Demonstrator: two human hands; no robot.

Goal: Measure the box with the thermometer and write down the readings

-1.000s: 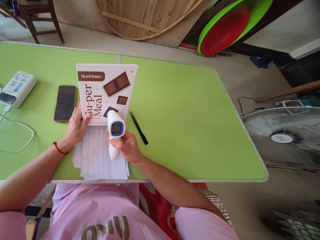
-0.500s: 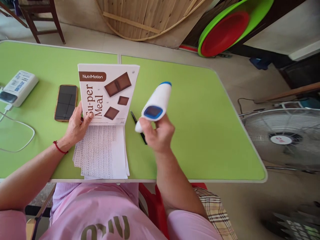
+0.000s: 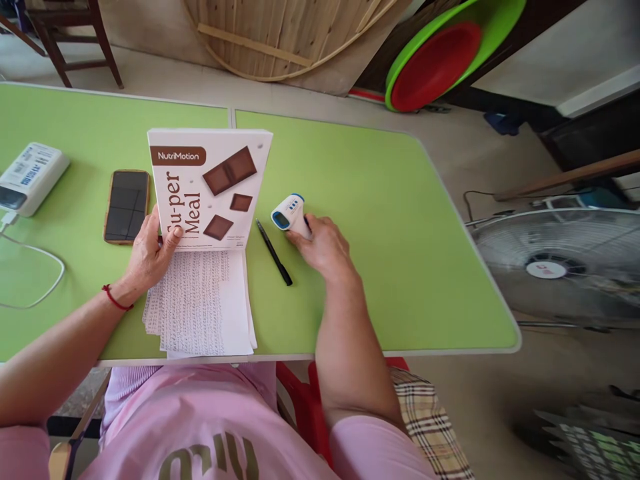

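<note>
My left hand (image 3: 153,250) grips the lower left corner of a white box (image 3: 225,140) printed "NutriMotion Su-per Meal" with brown chocolate pieces, its thumb across the front. The box is tilted up above a stack of handwritten sheets (image 3: 200,307). To the right, my right hand (image 3: 325,247) is closed around the handle of a white and blue infrared thermometer (image 3: 289,212), held low at the green tabletop; whether it touches the surface I cannot tell. A black pen (image 3: 274,253) lies between the papers and the thermometer.
A phone in a brown case (image 3: 127,205) lies left of the box. Farther left is a white power bank (image 3: 33,177) with a white cable (image 3: 60,257). Beyond the right edge of the green table (image 3: 400,287) stands a fan (image 3: 550,267).
My right hand has lowered the thermometer toward the tabletop and turned it, so its buttons now show. More of the pen is visible. My left hand still holds the box.
</note>
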